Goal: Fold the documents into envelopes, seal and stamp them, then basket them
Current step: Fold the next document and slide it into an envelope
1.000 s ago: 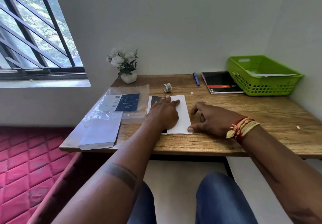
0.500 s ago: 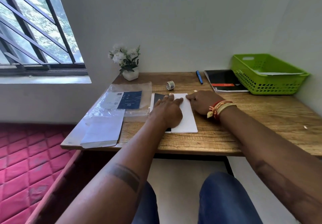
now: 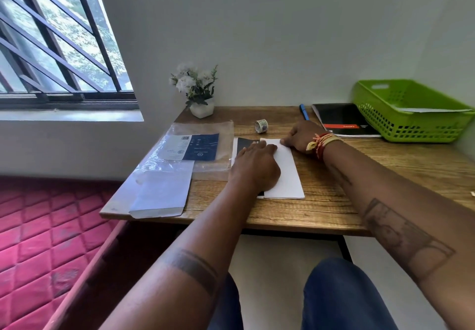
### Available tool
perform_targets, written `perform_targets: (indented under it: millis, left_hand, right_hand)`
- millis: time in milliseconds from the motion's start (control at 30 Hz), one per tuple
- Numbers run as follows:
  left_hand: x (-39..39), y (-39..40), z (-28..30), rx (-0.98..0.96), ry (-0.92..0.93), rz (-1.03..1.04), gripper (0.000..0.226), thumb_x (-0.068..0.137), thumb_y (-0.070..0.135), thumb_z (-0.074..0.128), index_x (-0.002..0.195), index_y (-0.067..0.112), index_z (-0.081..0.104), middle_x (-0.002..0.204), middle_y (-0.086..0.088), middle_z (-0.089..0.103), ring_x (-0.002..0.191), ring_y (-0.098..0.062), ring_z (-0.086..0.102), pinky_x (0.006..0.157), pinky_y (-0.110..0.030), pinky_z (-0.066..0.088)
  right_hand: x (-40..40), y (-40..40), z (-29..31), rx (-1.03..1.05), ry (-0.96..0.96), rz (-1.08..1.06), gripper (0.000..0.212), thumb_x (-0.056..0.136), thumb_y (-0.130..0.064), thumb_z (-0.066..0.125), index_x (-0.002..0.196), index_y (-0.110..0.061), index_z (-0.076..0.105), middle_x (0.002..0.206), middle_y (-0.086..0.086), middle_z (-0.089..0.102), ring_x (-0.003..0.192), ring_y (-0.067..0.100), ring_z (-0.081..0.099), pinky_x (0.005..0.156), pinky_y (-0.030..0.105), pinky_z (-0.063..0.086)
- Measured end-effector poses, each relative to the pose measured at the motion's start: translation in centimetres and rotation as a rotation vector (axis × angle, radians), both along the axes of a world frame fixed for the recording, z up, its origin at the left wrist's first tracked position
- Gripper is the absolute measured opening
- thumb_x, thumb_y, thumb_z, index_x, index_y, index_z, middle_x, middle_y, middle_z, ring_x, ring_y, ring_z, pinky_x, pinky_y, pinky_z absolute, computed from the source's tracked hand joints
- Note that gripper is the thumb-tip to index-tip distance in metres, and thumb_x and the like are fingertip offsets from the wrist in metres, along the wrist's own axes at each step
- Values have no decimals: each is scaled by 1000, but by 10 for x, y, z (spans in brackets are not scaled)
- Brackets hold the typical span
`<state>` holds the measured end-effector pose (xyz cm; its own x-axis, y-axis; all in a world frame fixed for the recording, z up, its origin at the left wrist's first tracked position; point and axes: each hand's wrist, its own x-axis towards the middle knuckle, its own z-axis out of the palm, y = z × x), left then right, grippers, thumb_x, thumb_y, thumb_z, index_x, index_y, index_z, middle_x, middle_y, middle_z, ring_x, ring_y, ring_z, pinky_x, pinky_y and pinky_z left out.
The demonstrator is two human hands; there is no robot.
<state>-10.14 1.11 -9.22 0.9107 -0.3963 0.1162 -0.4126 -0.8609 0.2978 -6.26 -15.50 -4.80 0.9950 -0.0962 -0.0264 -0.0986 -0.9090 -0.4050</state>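
- Folded document (image 3: pixel 284 173) at frame centre on the table (image 3: pixel 334 201), long axis running near edge to far edge.
- Left hand (image 3: pixel 255 167) flat on its left half, fingers straight, pressing down.
- Right hand (image 3: pixel 299 137) at the far right corner, fingers curled, seems to pinch the edge.
- Envelope (image 3: pixel 160 193) lies lower left, nearer the left hand.
- Basket (image 3: pixel 411 113) upper right.

Green lattice-walled basket (image 3: pixel 411 126), white folded document (image 3: pixel 285 175), blue pen (image 3: pixel 304 111), wood-grain brown table (image 3: pixel 385 175), red quilted mattress (image 3: pixel 38 239).
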Motion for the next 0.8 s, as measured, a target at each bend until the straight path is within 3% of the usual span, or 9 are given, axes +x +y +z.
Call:
perform_targets:
  millis: [133, 233, 400, 500, 600, 700, 800]
  left_hand:
    - [-3, 1, 3, 1, 6, -3, 58, 102, 25, 43, 160, 22, 34, 169, -7, 26, 158, -24, 18, 128, -45, 16]
    - [-5, 0, 4, -4, -2, 1, 59, 102, 25, 43, 160, 22, 35, 169, -7, 28, 157, -25, 20, 128, -46, 18]
    - [-4, 1, 4, -17, -7, 13, 59, 100, 24, 45, 158, 22, 38, 167, -7, 32, 156, -25, 24, 127, -46, 21]
    - [-8, 1, 5, -59, -25, 23, 56, 98, 21, 47, 155, 21, 45, 162, -7, 41, 149, -27, 37, 122, -46, 30]
    - [-8, 1, 4, -131, -102, 39, 49, 97, 19, 46, 145, 20, 57, 146, -5, 56, 132, -27, 53, 111, -45, 44]
    - [-5, 2, 2, -104, -201, 68, 42, 98, 22, 45, 132, 20, 68, 134, -7, 61, 124, -30, 54, 104, -49, 48]
    - [-4, 2, 0, -115, -229, 92, 37, 101, 27, 44, 124, 19, 72, 127, -8, 63, 120, -31, 55, 100, -50, 49]
  right_hand:
    - [3, 1, -3, 5, -29, -14, 41, 95, -42, 64, 122, -11, 64, 118, 5, 66, 110, 26, 60, 88, 32, 47]
    - [7, -1, -1, -2, -12, 14, 33, 95, -38, 65, 116, -13, 70, 118, 7, 69, 108, 25, 61, 93, 34, 48]
    - [15, -6, 2, -5, 21, 22, 32, 96, -36, 64, 106, -8, 75, 104, 9, 72, 96, 23, 63, 77, 30, 46]
    - [15, -10, -1, 37, -43, 38, 22, 97, -33, 63, 95, -14, 72, 98, 7, 70, 84, 17, 60, 66, 27, 42]
    - [16, -12, -6, 150, -187, 29, 16, 97, -34, 59, 91, -20, 63, 92, 4, 66, 84, 20, 61, 69, 29, 43]
    - [14, -9, -5, 233, -249, 16, 16, 97, -36, 58, 95, -21, 64, 96, 3, 68, 85, 22, 65, 75, 33, 50]
    - [-2, 0, 1, 385, -176, 6, 16, 97, -40, 62, 102, -25, 63, 95, -3, 67, 65, 19, 67, 55, 28, 53]
